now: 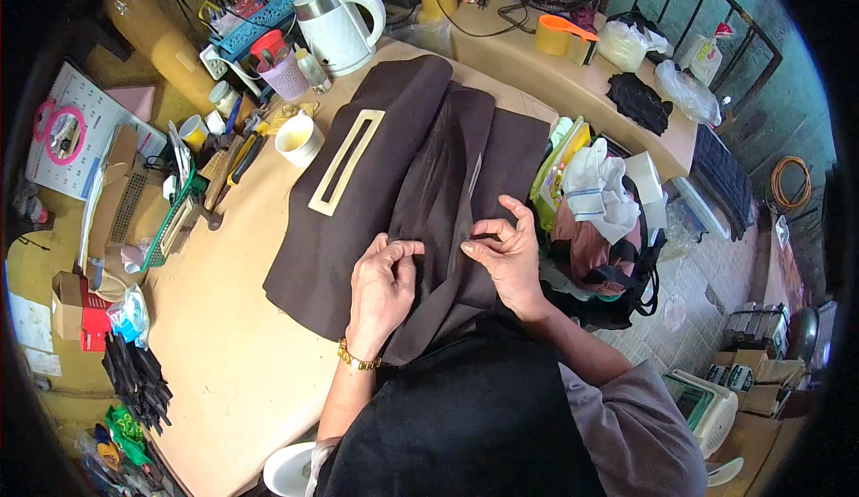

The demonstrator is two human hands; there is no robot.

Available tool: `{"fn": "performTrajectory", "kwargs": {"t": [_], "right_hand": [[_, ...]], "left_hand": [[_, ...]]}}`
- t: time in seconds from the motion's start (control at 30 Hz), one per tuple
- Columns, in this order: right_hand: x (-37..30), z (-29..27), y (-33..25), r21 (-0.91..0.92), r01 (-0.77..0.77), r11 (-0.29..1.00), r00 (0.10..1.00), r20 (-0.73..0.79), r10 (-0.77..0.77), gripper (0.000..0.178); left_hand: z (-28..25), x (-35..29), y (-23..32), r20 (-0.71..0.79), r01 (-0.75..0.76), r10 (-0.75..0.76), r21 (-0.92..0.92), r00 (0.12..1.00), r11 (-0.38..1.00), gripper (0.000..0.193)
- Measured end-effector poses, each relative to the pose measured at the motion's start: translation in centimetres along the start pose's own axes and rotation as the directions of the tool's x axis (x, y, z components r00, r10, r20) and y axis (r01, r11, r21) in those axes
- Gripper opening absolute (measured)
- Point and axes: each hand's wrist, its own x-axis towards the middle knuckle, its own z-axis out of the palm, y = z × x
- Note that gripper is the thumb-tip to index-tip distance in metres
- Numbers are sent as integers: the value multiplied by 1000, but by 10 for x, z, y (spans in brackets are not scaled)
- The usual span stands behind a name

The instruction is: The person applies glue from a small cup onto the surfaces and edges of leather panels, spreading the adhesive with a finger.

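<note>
Fingertips (413, 248) of the left hand (383, 289) are pinched narrow on a fold of the dark brown fabric (403, 166); the right hand (510, 260) pinches the same fold from the other side, thumb and forefinger closed. The fold's long axis runs away from the person, between both hands, each about equally near. Whether a pin or needle is held cannot be told. A cream rectangular template (344, 161) lies on the cloth, beyond the left hand. The fabric rests flat on a tan worktable (224, 345), with a white kettle (338, 25) and cluttered tools at the far edge.
</note>
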Motion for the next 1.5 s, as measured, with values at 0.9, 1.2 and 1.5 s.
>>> {"fn": "performTrajectory", "kwargs": {"t": [0.9, 1.2, 1.5], "right_hand": [[-40, -86, 9, -321, 38, 946, 944, -299, -139, 64], [-33, -20, -34, -683, 590, 430, 794, 589, -154, 52], [-53, -89, -43, -704, 428, 566, 894, 421, -153, 61]], "left_hand": [[-13, 5, 6, -90, 76, -72, 38, 993, 996, 22], [-16, 15, 15, 13, 103, -104, 29, 995, 994, 21], [-24, 15, 11, 19, 54, -54, 28, 998, 998, 26]]}}
